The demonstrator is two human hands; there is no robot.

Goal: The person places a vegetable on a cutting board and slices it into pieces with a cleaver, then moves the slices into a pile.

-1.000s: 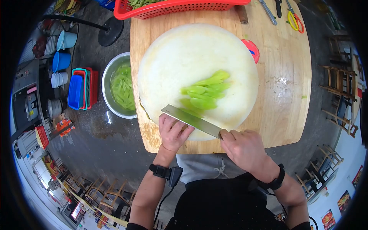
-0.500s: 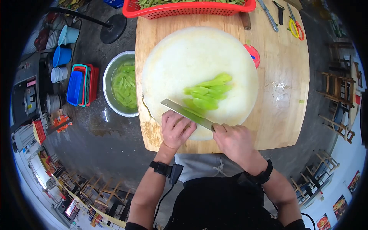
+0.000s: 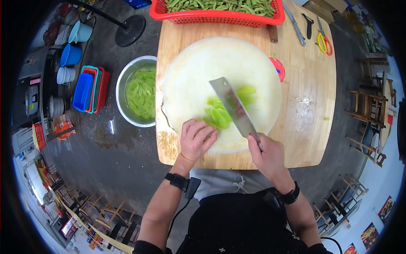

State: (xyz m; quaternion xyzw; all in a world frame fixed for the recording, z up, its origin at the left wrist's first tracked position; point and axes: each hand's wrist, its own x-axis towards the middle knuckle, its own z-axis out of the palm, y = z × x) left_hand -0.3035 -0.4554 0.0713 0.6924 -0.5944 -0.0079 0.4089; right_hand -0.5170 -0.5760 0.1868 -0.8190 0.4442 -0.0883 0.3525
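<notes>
On the round white cutting board [image 3: 203,63] lies a small pile of pale green vegetable slices [image 3: 218,117], some overlapping. My right hand [image 3: 270,156] is wrapped around the handle of a cleaver [image 3: 237,111]. The broad blade is lifted, slants up and to the left, and hides part of the slices. My left hand [image 3: 197,137] rests at the board's lower left with curled fingers. Its fingertips press on the green vegetable at the near end of the pile; how much lies under them is hidden.
A red basket [image 3: 220,17] of green pods stands at the table's far edge. A knife [image 3: 296,26], a peeler [image 3: 308,26] and scissors [image 3: 324,42] lie at the far right. Left of the wooden table [image 3: 306,135], a metal basin [image 3: 120,95] holds green slices in water.
My right hand has raised the cleaver away from my left fingertips and swung its blade up and right over the slices. My left hand stays nearly in place. The view has shifted slightly.
</notes>
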